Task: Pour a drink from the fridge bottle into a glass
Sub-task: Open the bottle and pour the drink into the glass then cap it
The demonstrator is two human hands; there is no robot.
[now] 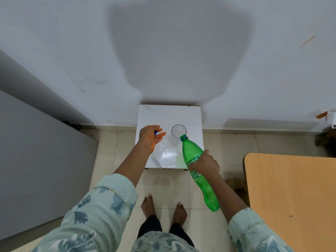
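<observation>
Green plastic bottle, uncapped, tilted with long axis running from near body up to clear faceted glass on white marble-look stool; mouth at glass rim. Right hand wrapped tight around label; left hand beside glass, pinching blue cap

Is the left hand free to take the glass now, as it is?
Probably not: the left hand holds the blue cap in its fingers. The glass stands close beside it, nothing between, with the bottle mouth at its rim.
</observation>
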